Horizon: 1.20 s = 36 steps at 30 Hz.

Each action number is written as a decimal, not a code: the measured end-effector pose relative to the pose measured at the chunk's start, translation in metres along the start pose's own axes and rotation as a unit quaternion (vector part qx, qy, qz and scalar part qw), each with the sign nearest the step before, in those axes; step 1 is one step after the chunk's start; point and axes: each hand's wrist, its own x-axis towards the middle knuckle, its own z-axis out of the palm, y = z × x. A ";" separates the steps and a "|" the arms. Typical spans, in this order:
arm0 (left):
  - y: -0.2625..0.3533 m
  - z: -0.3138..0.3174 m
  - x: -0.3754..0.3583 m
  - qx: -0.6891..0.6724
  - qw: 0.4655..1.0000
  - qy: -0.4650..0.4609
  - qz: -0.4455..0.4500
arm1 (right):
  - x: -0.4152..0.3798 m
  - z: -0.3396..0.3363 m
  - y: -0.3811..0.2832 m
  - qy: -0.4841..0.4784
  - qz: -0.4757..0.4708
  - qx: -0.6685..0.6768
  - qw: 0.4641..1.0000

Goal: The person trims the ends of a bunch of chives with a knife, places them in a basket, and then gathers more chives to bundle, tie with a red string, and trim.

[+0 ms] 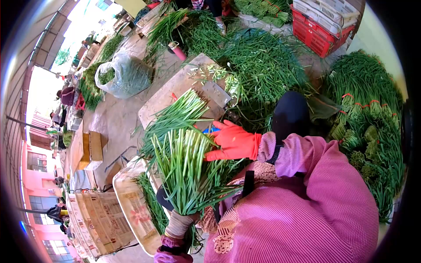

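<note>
A loose bunch of garlic chives [184, 162], pale stalk ends upward, rests across my left hand [182, 218]. Leaves hide its fingers, and only the wrist in a knit cuff shows plainly. My right hand [234, 140], in an orange-red glove, lies against the bunch's right side with thumb and fingers spread. Just beyond, more chives [182, 109] lie on a wooden board [160, 94]. A flat metal blade [216, 93] sits on that board among cut pale ends.
A big heap of chives [263, 57] spreads behind the board. Tied bundles [368, 109] are piled at right. Stacked red crates [318, 37] stand at the back, a cream crate [131, 206] at lower left. A plastic bag [127, 74] and pink bottle [177, 51] are on the floor.
</note>
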 end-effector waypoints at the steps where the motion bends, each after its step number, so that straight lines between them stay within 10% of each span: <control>1: 0.001 0.000 0.000 0.021 1.000 0.001 0.008 | 0.002 0.016 0.010 0.015 0.000 -0.002 1.000; 7: 0.005 0.001 -0.001 0.087 0.996 -0.002 0.036 | 0.035 0.090 0.062 0.039 0.032 0.134 0.990; 12: 0.003 -0.002 -0.002 0.108 0.993 0.004 0.045 | 0.022 0.023 0.029 0.104 0.168 0.013 0.980; 15: 0.000 -0.003 -0.009 -0.018 1.000 0.025 -0.004 | 0.009 -0.018 0.070 0.279 0.032 -0.029 0.959; 18: -0.023 0.016 -0.035 -0.045 0.999 0.002 -0.015 | 0.000 -0.057 0.071 0.140 0.146 -0.201 0.958; 20: -0.028 0.019 -0.039 -0.349 0.931 -0.020 -0.107 | -0.004 -0.068 0.060 -0.044 0.141 -0.010 0.989; 21: -0.025 0.019 -0.036 -0.350 0.931 -0.020 -0.106 | -0.015 -0.067 0.058 0.004 -0.104 0.170 0.980; 23: -0.015 0.016 -0.033 -0.598 0.785 -0.020 -0.159 | -0.017 -0.046 0.030 0.027 -0.046 0.326 0.944; 25: -0.015 0.016 -0.034 -0.604 0.781 -0.027 -0.157 | 0.002 -0.016 0.029 -0.065 -0.004 0.395 0.916; 29: -0.021 0.020 -0.034 -0.633 0.759 -0.047 -0.147 | 0.029 -0.005 0.019 -0.055 0.107 0.276 0.954; 34: -0.043 0.051 -0.061 -0.589 0.794 -0.054 -0.141 | 0.032 -0.056 0.049 0.228 0.150 0.391 0.879; 36: -0.056 0.081 -0.071 -0.693 0.709 -0.015 -0.129 | 0.022 -0.077 0.046 0.212 0.139 0.359 0.898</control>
